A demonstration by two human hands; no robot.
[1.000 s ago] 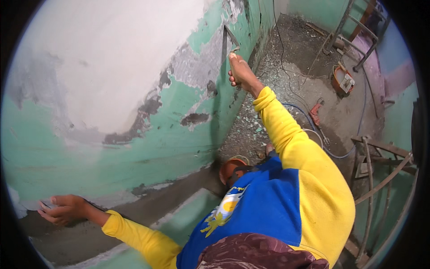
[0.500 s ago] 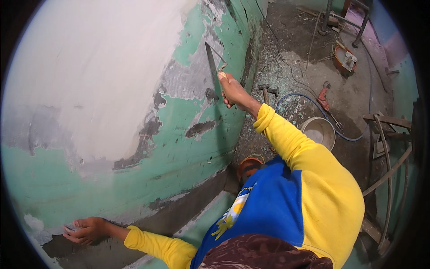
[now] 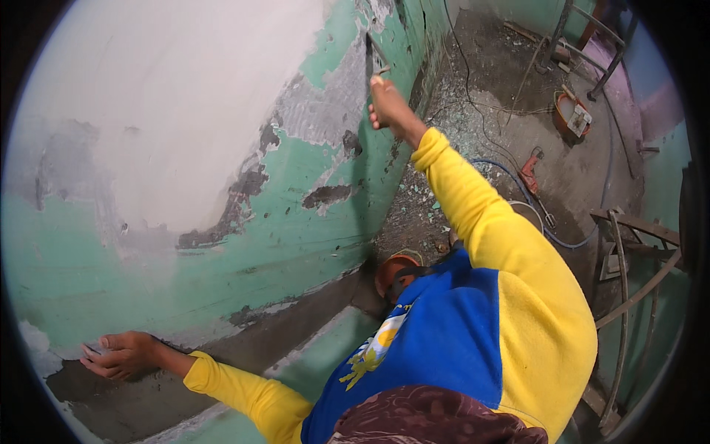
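My right hand (image 3: pixel 393 109) is closed round the handle of a trowel (image 3: pixel 376 53). The thin metal blade points up and away along the wall (image 3: pixel 325 111), over a bare grey patch; I cannot tell if it touches. Low on the left, my left hand (image 3: pixel 124 356) has its fingers curled round a small grey flat thing (image 3: pixel 93 348), its kind not clear. That hand is beside the wall's lower edge, close to a dark brown band (image 3: pixel 140 392). White coating, green paint and chipped dark spots cover the wall.
An orange bucket (image 3: pixel 392 275) is close by my body. A pale bucket (image 3: pixel 526 213) sits partly behind my right sleeve. Beyond are a red drill (image 3: pixel 529 174) with a mixing rod, a blue hose (image 3: pixel 488 162), an orange tub (image 3: pixel 570 118), debris and bent wooden pieces (image 3: pixel 637 292).
My right hand and the trowel have moved farther up the wall, the blade now seen more edge-on. My left hand has shifted slightly left and up. My right sleeve now hides the hammer.
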